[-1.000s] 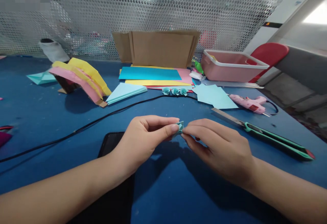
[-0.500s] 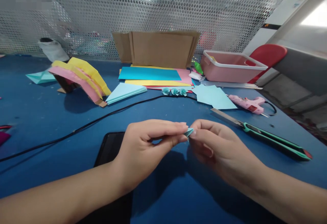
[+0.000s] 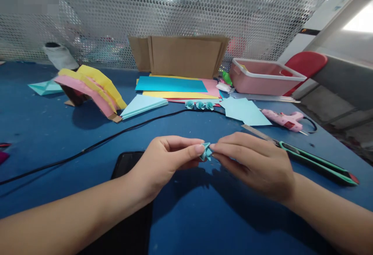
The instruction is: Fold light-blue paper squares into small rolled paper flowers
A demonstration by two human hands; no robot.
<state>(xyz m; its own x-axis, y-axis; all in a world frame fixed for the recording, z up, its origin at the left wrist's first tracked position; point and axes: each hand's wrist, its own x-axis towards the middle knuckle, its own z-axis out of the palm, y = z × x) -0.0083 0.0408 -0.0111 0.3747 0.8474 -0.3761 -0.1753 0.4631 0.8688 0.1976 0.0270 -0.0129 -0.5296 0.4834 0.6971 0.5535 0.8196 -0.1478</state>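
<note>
Between my hands is a small folded light-blue paper flower [image 3: 207,151], held just above the blue table [image 3: 186,216]. My left hand [image 3: 171,152] pinches its left side between thumb and fingers. My right hand [image 3: 253,160] grips its right edge with closed fingertips. Three finished-looking paper flowers [image 3: 199,105] of the same colour sit in a row farther back. To their right lie light-blue paper squares [image 3: 246,111], and to their left a stack of folded paper triangles [image 3: 142,104].
A utility knife [image 3: 317,163] with its blade out lies beyond my right hand, near a pink glue gun [image 3: 284,120]. A black phone [image 3: 125,165] is under my left forearm. A black cable [image 3: 116,133] crosses the table. Behind stand a pink basket [image 3: 262,78] and cardboard [image 3: 186,57].
The paper flower has been turned, so its folded petals now face me. My left thumb has moved onto its front, and my right hand has rolled over with its back upward.
</note>
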